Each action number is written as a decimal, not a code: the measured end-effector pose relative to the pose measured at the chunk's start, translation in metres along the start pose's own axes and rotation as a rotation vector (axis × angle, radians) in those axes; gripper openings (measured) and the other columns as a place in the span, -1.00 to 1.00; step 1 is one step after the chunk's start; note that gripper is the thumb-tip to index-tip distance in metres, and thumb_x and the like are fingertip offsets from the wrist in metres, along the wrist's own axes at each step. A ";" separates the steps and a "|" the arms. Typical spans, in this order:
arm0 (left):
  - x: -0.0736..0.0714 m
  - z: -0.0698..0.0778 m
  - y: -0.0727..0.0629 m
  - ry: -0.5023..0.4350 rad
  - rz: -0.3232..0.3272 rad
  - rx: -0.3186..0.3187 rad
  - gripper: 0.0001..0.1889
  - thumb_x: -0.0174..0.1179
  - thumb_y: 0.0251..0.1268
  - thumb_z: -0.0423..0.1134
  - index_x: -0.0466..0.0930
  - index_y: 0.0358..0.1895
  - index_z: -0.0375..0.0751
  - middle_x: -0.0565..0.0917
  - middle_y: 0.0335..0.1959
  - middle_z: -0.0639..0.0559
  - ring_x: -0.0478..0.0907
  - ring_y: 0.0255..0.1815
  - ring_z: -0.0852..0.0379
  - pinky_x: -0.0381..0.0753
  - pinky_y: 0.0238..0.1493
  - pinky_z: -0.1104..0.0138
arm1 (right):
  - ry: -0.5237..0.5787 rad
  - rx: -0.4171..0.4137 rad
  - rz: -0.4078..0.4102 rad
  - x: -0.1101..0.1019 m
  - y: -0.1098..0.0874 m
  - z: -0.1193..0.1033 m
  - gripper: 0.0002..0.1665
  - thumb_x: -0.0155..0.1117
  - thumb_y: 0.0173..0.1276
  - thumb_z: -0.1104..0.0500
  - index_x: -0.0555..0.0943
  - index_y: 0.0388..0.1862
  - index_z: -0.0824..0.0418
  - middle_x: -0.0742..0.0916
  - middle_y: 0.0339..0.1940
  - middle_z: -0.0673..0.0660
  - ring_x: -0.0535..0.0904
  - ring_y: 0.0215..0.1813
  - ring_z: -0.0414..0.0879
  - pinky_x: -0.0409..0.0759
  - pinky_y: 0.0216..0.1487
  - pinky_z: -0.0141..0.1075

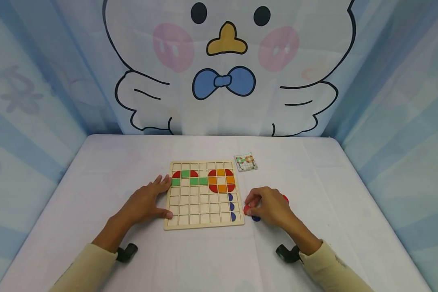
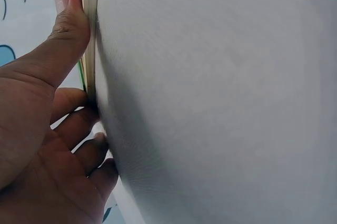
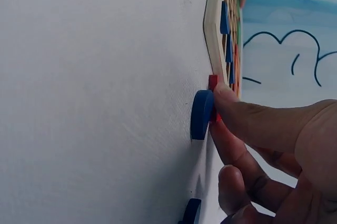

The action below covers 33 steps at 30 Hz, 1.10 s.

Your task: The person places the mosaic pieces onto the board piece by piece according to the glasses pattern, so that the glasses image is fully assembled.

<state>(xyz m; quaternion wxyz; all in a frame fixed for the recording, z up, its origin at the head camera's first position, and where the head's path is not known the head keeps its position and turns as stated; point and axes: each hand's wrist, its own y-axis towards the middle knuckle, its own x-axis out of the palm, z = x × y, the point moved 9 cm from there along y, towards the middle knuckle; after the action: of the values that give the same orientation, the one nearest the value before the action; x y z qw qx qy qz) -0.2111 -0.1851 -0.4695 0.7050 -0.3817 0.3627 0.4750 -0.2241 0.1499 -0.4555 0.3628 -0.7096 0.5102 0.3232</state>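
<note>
A wooden grid board [image 1: 190, 207] lies on the table with red, green, orange and blue flat pieces set in its cells. Three blue half-round pieces [image 1: 232, 207] line its right column. My left hand [image 1: 146, 202] rests along the board's left edge; in the left wrist view its thumb [image 2: 68, 21] presses the rim. Beside the board's right edge, my right hand [image 1: 271, 207] pinches a red piece [image 3: 213, 113] with a rounded side between thumb and finger. Close to that piece stands a loose blue half-round piece [image 3: 200, 116] in the right wrist view.
A small printed pattern card [image 1: 246, 162] lies past the board's far right corner. Another red piece [image 1: 286, 198] shows behind the right hand, and a further blue piece [image 3: 193, 212] sits lower in the right wrist view. A printed curtain [image 1: 222, 113] stands behind the table.
</note>
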 end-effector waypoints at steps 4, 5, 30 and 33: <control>0.000 0.000 0.000 -0.004 0.004 0.003 0.27 0.66 -0.05 0.12 0.08 0.71 -0.20 0.12 0.73 -0.26 0.08 0.71 -0.45 0.17 0.63 -0.36 | -0.022 -0.001 0.057 -0.005 0.002 0.000 -0.81 0.66 0.24 0.17 0.82 -0.20 0.00 0.74 -0.39 -0.08 0.56 -0.28 -0.12 0.53 -0.24 -0.28; 0.000 0.000 -0.001 -0.005 0.005 0.004 0.27 0.66 -0.05 0.12 0.08 0.71 -0.20 0.12 0.73 -0.26 0.08 0.71 -0.45 0.18 0.62 -0.36 | -0.037 0.005 0.070 -0.006 0.002 0.000 -0.83 0.65 0.25 0.14 0.81 -0.21 0.00 0.74 -0.39 -0.08 0.55 -0.27 -0.11 0.52 -0.24 -0.28; 0.000 0.001 0.000 0.004 0.000 -0.003 0.27 0.66 -0.04 0.14 0.08 0.71 -0.19 0.12 0.73 -0.25 0.06 0.73 -0.42 0.17 0.63 -0.35 | 0.051 -0.060 0.110 -0.006 0.013 -0.029 -0.84 0.64 0.27 0.15 0.77 -0.33 -0.06 0.75 -0.42 -0.10 0.57 -0.24 -0.08 0.50 -0.27 -0.26; 0.000 0.000 0.000 0.003 -0.001 -0.004 0.27 0.66 -0.04 0.13 0.08 0.71 -0.19 0.12 0.73 -0.25 0.06 0.73 -0.41 0.17 0.63 -0.35 | 0.065 -0.069 0.099 -0.002 0.016 -0.040 -0.84 0.65 0.27 0.12 0.77 -0.34 -0.08 0.75 -0.43 -0.12 0.60 -0.21 -0.09 0.48 -0.25 -0.26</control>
<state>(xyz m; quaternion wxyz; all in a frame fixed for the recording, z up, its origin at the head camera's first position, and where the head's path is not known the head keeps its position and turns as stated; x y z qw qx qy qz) -0.2113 -0.1851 -0.4691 0.7041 -0.3840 0.3628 0.4745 -0.2366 0.1138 -0.4354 0.3049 -0.7057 0.5446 0.3352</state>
